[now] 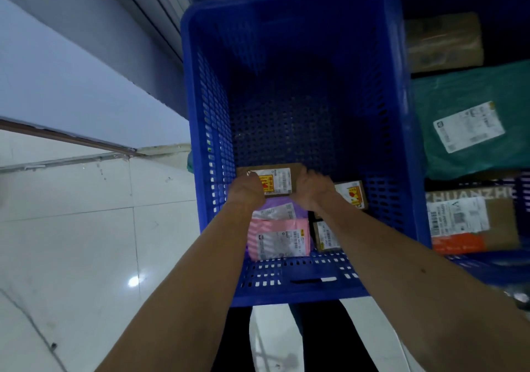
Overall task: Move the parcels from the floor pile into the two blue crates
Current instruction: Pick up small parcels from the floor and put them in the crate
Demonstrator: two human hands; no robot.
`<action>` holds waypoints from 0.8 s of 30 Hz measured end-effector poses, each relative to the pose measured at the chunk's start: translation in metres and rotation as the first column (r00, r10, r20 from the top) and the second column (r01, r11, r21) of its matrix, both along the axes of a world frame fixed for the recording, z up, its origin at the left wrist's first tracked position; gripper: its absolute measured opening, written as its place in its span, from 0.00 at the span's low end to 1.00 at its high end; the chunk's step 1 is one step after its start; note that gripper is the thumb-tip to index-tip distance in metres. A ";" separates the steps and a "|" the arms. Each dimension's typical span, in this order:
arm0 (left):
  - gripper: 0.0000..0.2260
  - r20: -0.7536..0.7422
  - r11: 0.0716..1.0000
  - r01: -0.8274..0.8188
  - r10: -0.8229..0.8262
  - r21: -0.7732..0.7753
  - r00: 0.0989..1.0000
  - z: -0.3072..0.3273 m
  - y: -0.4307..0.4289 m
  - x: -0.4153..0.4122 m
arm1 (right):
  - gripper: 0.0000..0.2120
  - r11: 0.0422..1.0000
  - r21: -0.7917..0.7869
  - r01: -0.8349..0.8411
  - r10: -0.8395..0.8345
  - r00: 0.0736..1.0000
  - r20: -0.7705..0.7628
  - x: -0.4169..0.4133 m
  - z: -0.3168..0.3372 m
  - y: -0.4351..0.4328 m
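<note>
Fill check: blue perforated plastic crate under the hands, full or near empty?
Near empty: blue perforated plastic crate shows bare floor; few parcels at near end.

Bare left hand (246, 191), bare right hand (311, 192); forearms (200, 271) bare, small dark spot (424, 270) on right one; black trousers (324, 340)
</note>
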State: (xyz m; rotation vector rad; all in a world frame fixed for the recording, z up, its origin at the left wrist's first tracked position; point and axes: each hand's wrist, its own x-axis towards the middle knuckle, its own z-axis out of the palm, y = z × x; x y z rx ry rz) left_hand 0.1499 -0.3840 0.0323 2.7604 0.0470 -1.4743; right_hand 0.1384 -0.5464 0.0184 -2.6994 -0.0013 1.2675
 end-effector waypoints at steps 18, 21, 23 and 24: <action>0.27 0.059 0.984 -0.007 0.018 -0.180 0.998 0.176 -0.009 -0.063 | 0.28 0.968 0.104 0.229 -0.209 0.963 -0.172 -0.126 0.167 -0.006; 0.24 0.086 0.979 -0.011 0.029 -0.201 0.996 0.195 -0.002 -0.068 | 0.26 0.940 0.129 0.317 -0.293 0.940 -0.176 -0.137 0.178 0.003; 0.25 0.113 0.981 0.016 0.006 -0.194 0.994 0.202 0.007 -0.069 | 0.25 0.913 0.152 0.378 -0.349 0.918 -0.190 -0.138 0.183 0.012; 0.25 0.116 0.981 0.029 -0.006 -0.192 0.993 0.206 0.012 -0.069 | 0.24 0.894 0.167 0.416 -0.381 0.902 -0.203 -0.139 0.184 0.018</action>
